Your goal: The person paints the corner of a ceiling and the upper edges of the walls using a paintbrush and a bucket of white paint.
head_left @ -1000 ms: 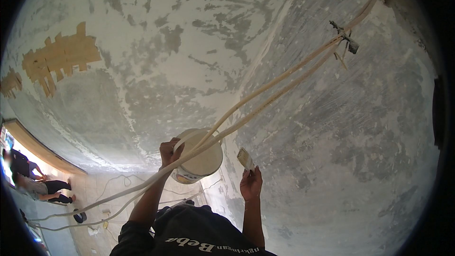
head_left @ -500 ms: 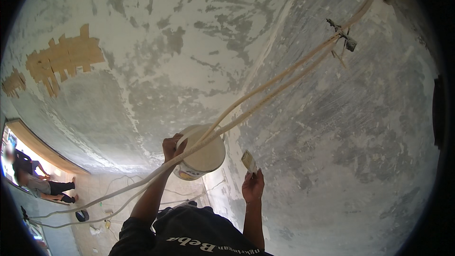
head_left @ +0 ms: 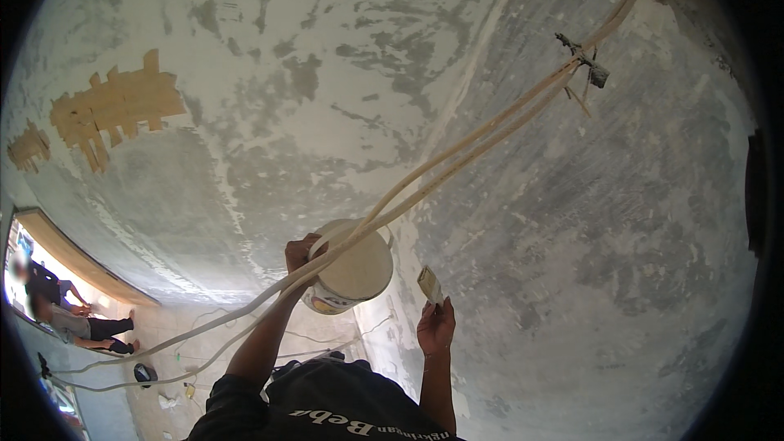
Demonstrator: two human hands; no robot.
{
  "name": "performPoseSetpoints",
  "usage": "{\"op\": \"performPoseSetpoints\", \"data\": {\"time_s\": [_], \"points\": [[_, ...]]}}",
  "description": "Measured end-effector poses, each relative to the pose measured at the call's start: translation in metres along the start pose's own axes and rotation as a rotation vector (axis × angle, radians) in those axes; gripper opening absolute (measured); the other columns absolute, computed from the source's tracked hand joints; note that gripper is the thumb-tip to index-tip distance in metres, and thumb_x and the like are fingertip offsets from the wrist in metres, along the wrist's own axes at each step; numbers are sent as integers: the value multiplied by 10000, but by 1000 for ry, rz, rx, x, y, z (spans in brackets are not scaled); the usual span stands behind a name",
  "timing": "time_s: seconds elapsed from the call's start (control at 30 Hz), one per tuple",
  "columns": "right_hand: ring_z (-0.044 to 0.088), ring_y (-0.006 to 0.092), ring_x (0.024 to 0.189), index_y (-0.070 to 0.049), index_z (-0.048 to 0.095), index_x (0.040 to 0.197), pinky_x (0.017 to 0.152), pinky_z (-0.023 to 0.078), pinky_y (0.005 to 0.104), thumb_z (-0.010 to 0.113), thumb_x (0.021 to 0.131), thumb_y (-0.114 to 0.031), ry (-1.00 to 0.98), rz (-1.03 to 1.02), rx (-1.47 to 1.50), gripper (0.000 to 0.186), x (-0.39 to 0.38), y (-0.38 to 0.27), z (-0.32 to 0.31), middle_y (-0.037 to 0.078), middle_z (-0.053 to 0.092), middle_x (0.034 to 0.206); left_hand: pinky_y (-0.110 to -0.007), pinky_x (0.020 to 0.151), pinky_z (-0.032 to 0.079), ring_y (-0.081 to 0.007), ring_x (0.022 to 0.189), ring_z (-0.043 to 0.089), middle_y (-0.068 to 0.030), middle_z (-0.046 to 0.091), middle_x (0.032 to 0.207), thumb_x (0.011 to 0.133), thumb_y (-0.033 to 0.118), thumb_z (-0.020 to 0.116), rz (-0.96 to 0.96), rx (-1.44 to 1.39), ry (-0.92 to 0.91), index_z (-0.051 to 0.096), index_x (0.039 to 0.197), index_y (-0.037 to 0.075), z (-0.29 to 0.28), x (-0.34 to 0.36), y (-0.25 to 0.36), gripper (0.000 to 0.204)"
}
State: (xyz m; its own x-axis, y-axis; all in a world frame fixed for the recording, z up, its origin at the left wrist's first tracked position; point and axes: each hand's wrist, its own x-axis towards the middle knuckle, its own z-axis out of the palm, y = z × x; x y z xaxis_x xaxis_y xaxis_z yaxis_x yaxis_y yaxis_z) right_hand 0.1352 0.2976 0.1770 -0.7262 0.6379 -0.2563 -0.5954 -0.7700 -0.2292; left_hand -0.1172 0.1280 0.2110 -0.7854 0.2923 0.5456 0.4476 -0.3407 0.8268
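My left hand [head_left: 303,254] is closed on the rim of a white bucket [head_left: 356,271], which tilts so that its round mouth shows pale inside. Two pale cables pass in front of the bucket's mouth and across my left wrist. My right hand [head_left: 436,328] grips a paintbrush [head_left: 429,284] by its handle, bristles pointing up and away from me. The brush is raised to the right of the bucket, beside a patchy grey wall [head_left: 572,261]. Whether its bristles touch the wall I cannot tell.
Twin cables [head_left: 482,143] stretch diagonally from the upper right, tied near a dark bundle [head_left: 590,65]. Brown slats [head_left: 122,102] show through the patchy whitish surface at upper left. Two people [head_left: 69,310] sit by a bright opening at left. A black container [head_left: 144,373] stands on the tiled floor.
The whole view has shifted slightly, so the surroundings appear a little lower. Both hands keep their holds on the bucket and the paintbrush, with hardly any movement between them.
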Motion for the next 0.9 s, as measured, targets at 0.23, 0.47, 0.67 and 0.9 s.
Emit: {"op": "performPoseSetpoints", "data": {"time_s": [0.23, 0.47, 0.67, 0.9], "points": [[637, 173, 827, 51, 552, 998, 717, 567, 210, 543, 896, -209, 18, 3, -7, 279, 1, 6, 3, 120, 630, 942, -348, 668, 464, -182, 583, 554, -32, 520, 527, 727, 152, 721, -21, -45, 22, 526, 543, 12, -3, 2, -6, 302], [640, 177, 774, 56, 548, 999, 677, 571, 205, 538, 899, -225, 72, -5, -11, 298, 0, 9, 1, 134, 630, 903, -336, 638, 477, -184, 612, 577, -59, 565, 558, 764, 118, 681, -6, 32, -3, 564, 577, -11, -9, 7, -2, 256], [637, 167, 774, 43, 548, 1018, 673, 568, 199, 538, 900, -228, 72, 10, 9, 296, -4, 10, 2, 119, 629, 911, -287, 546, 449, -160, 581, 568, -81, 581, 567, 784, 58, 638, 103, 13, 42, 595, 601, -27, -8, 21, 7, 206], [636, 165, 796, 32, 569, 1014, 682, 564, 195, 543, 895, -218, 19, -6, -7, 278, -6, 8, 1, 121, 636, 954, -272, 480, 400, -132, 498, 509, -70, 515, 498, 790, 34, 589, 201, 29, 40, 565, 570, -33, -12, 36, -1, 231]]}}
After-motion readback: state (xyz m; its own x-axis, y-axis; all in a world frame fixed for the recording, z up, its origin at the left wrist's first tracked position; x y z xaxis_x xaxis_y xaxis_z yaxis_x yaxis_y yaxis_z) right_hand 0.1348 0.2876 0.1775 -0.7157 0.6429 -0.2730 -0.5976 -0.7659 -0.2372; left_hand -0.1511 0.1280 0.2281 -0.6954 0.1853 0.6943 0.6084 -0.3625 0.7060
